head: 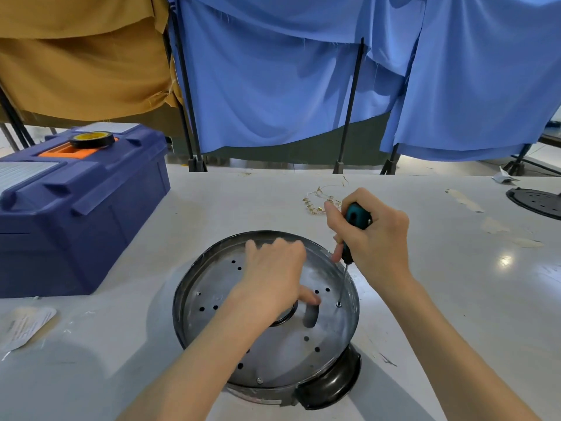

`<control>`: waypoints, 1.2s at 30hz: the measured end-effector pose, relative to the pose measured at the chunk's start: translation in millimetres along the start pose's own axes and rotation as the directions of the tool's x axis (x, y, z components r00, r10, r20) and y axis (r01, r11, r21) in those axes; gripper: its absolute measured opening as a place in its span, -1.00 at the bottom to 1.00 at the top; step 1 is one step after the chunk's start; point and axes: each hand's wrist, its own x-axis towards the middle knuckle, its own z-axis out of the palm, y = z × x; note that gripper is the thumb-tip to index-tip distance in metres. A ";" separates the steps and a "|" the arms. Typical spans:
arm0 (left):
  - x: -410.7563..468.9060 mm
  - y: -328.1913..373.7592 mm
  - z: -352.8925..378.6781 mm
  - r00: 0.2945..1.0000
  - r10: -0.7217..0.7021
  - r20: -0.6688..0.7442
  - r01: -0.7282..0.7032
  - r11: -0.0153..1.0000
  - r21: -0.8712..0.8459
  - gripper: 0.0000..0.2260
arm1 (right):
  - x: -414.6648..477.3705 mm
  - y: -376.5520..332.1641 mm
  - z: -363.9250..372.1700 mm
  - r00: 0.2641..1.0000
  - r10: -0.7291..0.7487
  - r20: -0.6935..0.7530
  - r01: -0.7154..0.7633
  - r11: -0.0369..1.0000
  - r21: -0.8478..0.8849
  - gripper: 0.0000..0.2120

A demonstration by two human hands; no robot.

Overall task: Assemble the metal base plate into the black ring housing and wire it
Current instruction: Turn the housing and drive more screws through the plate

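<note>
Right hand point(376, 238) wrapped tight round screwdriver point(356, 218) handle, tip on screw point(338, 304) just below fist. Left hand point(273, 278) palm-down, pressing metal base plate point(212, 287), gripping nothing; fingertips blurred. Plate sits inside black ring housing point(331, 387), under both hands. Looks thin, stiff, slick: press the middle, avoid edges. Toolbox point(91, 208) far left of grip, lid closed, contents hidden; tape roll point(92, 139) on top.
</note>
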 end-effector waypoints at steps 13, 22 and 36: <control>7.3 13.8 10.0 0.953 0.263 -0.149 -0.209 0.220 -0.953 -0.96 | 2.8 -24.3 -21.4 0.949 0.062 0.310 -0.086 0.994 0.064 -0.73; 12.3 8.3 13.0 0.982 0.135 -0.130 -0.154 0.188 -0.970 -0.88 | -3.3 -18.7 -18.6 0.999 0.022 0.035 -0.020 0.999 -0.049 -0.67; 12.5 7.6 16.7 0.956 0.285 -0.074 -0.128 0.175 -0.976 -0.87 | 2.9 -15.4 -22.6 0.987 0.034 0.154 -0.046 0.996 0.071 -0.77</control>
